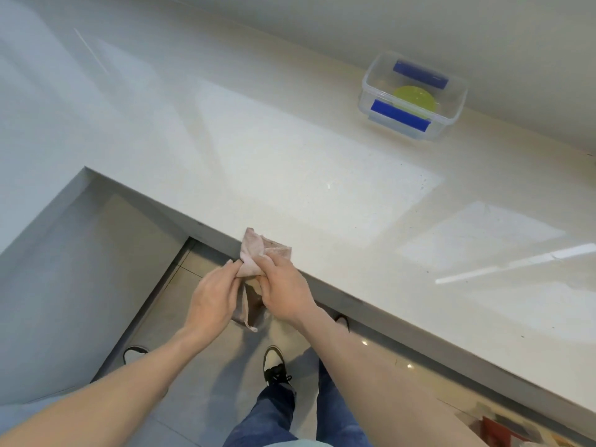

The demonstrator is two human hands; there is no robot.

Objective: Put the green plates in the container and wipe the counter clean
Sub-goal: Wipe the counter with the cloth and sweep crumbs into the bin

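Note:
A pale pink cloth (254, 250) hangs over the front edge of the white counter (290, 175). My left hand (214, 296) pinches the cloth from the left, below the counter edge. My right hand (282, 287) grips it from the right, fingers on the part that rests on the counter top. A clear plastic container (414, 95) with blue clips stands at the back right of the counter, against the wall. A green plate (416, 97) lies inside it.
The counter is L-shaped, with a second arm running along the left. Bright window reflections lie across its surface. Below the edge are grey cabinet fronts, a tiled floor and my feet in shoes.

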